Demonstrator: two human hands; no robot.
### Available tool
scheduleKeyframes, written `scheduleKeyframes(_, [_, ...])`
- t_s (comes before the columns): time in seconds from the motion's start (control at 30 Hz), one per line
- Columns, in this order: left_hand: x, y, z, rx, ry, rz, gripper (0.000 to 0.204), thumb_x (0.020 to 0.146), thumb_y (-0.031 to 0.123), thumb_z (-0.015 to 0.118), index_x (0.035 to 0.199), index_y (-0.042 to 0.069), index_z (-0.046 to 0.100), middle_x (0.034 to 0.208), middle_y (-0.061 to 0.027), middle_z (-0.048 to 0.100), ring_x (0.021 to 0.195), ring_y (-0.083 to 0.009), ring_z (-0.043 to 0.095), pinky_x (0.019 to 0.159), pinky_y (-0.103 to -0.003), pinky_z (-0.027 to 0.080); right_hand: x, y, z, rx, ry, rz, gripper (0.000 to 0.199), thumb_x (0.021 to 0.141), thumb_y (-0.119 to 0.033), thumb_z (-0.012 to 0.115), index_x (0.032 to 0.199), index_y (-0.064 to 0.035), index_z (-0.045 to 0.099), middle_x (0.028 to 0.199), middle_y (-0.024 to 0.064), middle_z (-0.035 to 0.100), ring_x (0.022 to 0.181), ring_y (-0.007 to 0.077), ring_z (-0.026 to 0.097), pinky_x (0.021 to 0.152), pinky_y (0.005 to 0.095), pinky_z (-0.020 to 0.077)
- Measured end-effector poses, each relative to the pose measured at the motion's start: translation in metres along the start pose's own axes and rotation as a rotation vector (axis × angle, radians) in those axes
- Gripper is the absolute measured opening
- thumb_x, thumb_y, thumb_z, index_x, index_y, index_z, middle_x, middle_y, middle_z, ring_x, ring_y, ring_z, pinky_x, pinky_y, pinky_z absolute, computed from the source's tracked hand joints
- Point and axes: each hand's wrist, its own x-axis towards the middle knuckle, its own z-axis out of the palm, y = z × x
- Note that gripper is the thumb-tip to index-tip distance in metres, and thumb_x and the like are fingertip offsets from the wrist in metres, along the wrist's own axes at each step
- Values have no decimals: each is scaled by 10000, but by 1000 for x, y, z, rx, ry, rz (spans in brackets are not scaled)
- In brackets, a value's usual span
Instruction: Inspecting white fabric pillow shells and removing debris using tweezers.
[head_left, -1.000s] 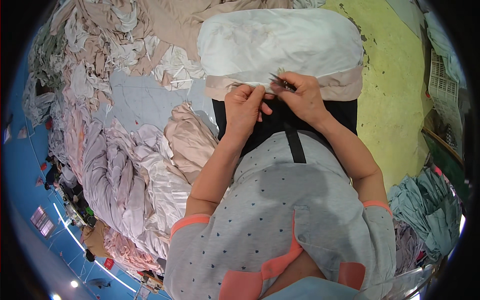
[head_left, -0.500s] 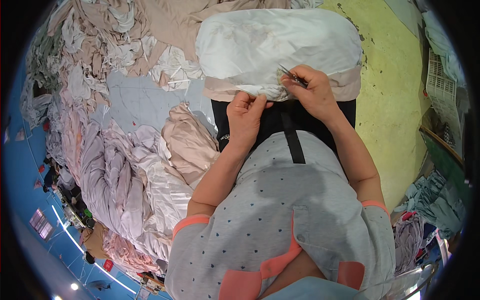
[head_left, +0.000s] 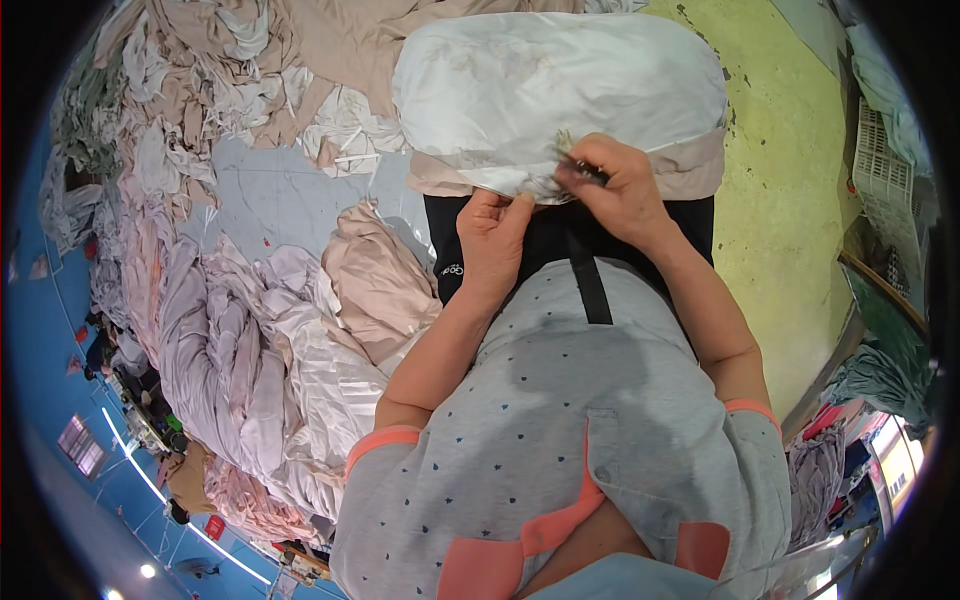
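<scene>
Across my lap lies a wide, rounded bundle covered in white cloth (head_left: 560, 80), stained in places, with a beige strip (head_left: 690, 165) along its near side. At its near edge my left hand (head_left: 492, 232) is closed, pinching the white cloth between thumb and fingers. Close beside it, my right hand (head_left: 618, 185) is closed around small dark thread snips (head_left: 592, 172); motion smears them, and their tips cannot be made out. A little tuft of loose threads (head_left: 563, 143) shows on the cloth by the right fingers.
Heaps of beige and white cloth (head_left: 350, 50) and lilac cloth (head_left: 220, 340) cover the left side. Grey floor (head_left: 290, 190) shows between them. To the right are yellow floor (head_left: 780, 200), a white plastic crate (head_left: 885, 170) and dark green cloth (head_left: 885, 380).
My right hand has shifted slightly left and down with the snips, whose pointed blade showed earlier. My left hand keeps its pinch. The green cloth at the right rim has bunched up and shifted.
</scene>
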Motion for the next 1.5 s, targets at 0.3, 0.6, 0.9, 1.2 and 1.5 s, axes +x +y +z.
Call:
scheduleKeyframes(0.3, [2,1,-1,-99,-10,-30,196,916,7,525,1089,-80,555,1065,-146,640,947,-195,641,878,-331,517,1,-8,-21,541,24,388,105,906,-127,599,859,-35,581,723,-16,556,587,28,451,514,169,346])
scheduleKeyframes(0.6, [2,1,0,-116,-16,-44,200,916,13,520,1096,-64,565,1030,-112,645,903,-150,631,827,-291,517,2,-10,-12,484,-2,339,134,920,-144,579,832,-55,531,666,-15,534,550,27,453,465,177,337])
scheduleKeyframes(0.9, [-15,27,1,563,62,-137,139,862,90,648,796,-12,580,793,-96,641,663,-117,620,531,-245,487,-8,-33,-18,426,-37,338,132,917,-129,581,824,-54,527,645,-26,518,541,28,445,489,183,356])
scheduleKeyframes(1.2, [10,37,24,1025,-283,553,229,732,-30,672,947,44,647,955,-84,611,757,-256,636,608,-325,506,-27,-40,-7,473,-74,323,129,915,-118,582,821,-51,525,646,-27,521,541,29,448,491,185,364])
scheduleKeyframes(1.5, [18,8,2,1053,-37,686,73,789,4,657,840,28,611,775,-94,599,655,-273,609,559,-338,489,-20,-20,-12,-51,61,61,136,869,-95,617,967,-12,573,768,56,600,636,136,554,590,255,448])
